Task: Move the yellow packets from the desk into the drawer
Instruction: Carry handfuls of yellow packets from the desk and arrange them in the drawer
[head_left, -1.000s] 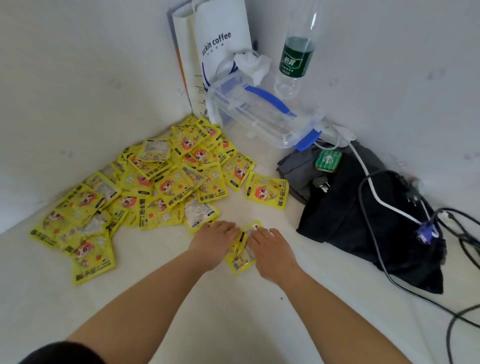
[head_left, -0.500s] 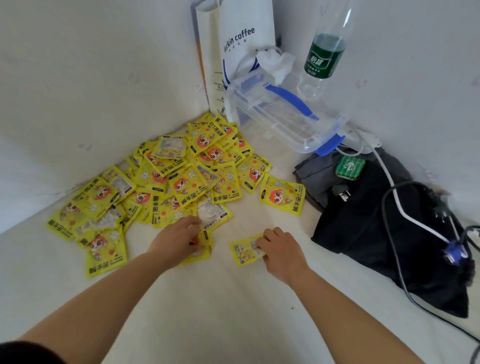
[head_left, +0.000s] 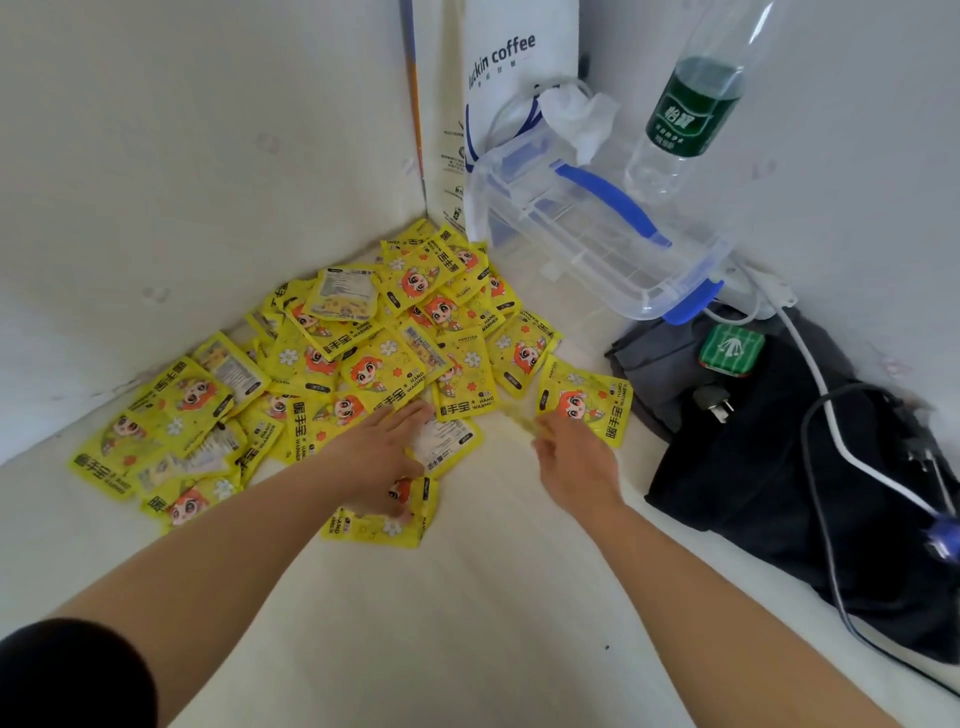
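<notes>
yellow packets (head_left: 363, 371) lie under flat left hand (head_left: 382, 457); right hand (head_left: 571, 460) blurred, grip unclear.

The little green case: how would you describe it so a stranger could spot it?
Find the blue-handled clear plastic box in the far corner. Just below its near end lies a heap of dark cloth, and the green case sits on top. It is the only green thing on that cloth, rounded and marked in white.

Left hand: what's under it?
A white-backed packet lies beneath the fingers; a yellow packet sticks out below the palm. The left hand covers the rest: how many are stacked there, or whether the thumb pinches any, can't be told.
</notes>
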